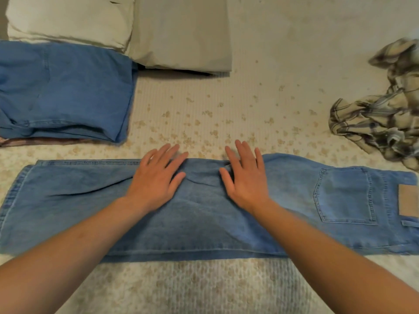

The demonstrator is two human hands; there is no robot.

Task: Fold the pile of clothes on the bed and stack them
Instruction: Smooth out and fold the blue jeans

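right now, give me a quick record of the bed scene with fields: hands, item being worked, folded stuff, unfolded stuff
hands: left hand and right hand both flat, fingers straight, pressing on the jeans; no grip on anything
item being worked: light blue jeans laid lengthwise across the bed, waist and back pocket to the right, hems to the left
folded stuff: folded blue denim garment far left; white folded item and grey folded item behind it
unfolded stuff: crumpled plaid shirt at far right
surface: speckled bedspread

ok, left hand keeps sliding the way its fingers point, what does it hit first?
Probably nothing soon. The left hand lies flat on the jeans, fingers pointing away and slightly right, toward bare bedspread. The folded grey garment lies farther out.
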